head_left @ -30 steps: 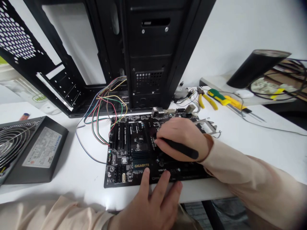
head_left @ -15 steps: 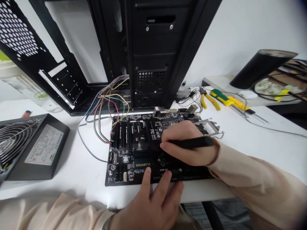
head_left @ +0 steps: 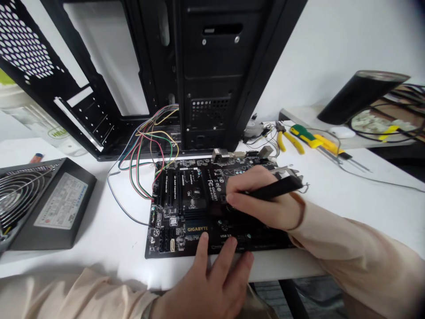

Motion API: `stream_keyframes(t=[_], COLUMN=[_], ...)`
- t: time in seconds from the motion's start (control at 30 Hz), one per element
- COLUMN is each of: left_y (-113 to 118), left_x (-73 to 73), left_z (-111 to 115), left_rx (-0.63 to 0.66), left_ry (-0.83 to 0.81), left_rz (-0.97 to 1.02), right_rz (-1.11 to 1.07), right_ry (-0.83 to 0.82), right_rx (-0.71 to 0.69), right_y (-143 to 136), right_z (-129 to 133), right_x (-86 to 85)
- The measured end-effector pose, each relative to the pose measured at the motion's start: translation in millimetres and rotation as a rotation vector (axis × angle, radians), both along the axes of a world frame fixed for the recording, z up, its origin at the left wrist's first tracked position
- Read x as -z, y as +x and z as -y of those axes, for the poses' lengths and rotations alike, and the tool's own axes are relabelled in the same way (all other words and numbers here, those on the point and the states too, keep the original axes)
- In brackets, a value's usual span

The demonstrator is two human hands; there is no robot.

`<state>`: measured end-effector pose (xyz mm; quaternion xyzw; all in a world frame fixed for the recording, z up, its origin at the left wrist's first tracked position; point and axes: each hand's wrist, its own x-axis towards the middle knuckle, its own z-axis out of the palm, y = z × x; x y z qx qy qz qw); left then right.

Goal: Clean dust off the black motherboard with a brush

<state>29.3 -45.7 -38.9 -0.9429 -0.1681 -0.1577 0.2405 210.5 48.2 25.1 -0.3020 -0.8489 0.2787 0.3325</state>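
Note:
A black motherboard lies flat on the white table, its connector ports along the far edge. My right hand is closed above the board's right half, gripping a slim black-handled tool. The handle slants up to the right; its working end is lost against the dark board and I cannot make it out. My left hand is spread at the board's near edge, fingertips resting on it below the gold lettering. Thin coloured wires run from the case to the board's left edge.
An open black computer case stands behind the board. A power supply with a fan sits at the left. Pliers, a green-yellow screwdriver and a yellow-handled tool lie at the right rear, near a dark cylinder.
My right hand has shifted slightly right, and the tool's handle has tipped so its rear end points higher and further right. My left hand stays nearly where it was.

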Motion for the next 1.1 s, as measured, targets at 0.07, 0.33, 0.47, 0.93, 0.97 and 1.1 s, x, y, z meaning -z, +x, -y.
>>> stream_keyframes(t=[0.07, 0.33, 0.47, 0.93, 0.97, 1.1], left_y=[0, 1, 1, 2, 2, 1], left_x=[-0.3, -0.1, 1.5, -0.5, -0.5, 1.2], left_z=[0, 1, 0, -1, -1, 0], left_rx=[-0.005, -0.007, -0.001, -0.001, 0.0, 0.007], left_ry=[0.0, 0.007, 0.009, 0.017, 0.014, -0.002], left_rz=[0.007, 0.002, 0.006, 0.027, 0.025, 0.01], right_rz=[-0.093, 0.16, -0.102, -0.099, -0.115, 0.025], right_ry=[-0.019, 0.255, -0.086, -0.046, 0.011, 0.335], right_rx=[0.072, 0.139, 0.114, 0.206, 0.258, 0.342], right_y=[2, -5, -4, -3, -2, -1], right_z=[0, -2, 2, -1, -1, -3], right_x=[-3.6, 3.8, -1.3, -6.7, -7.4, -2.6])
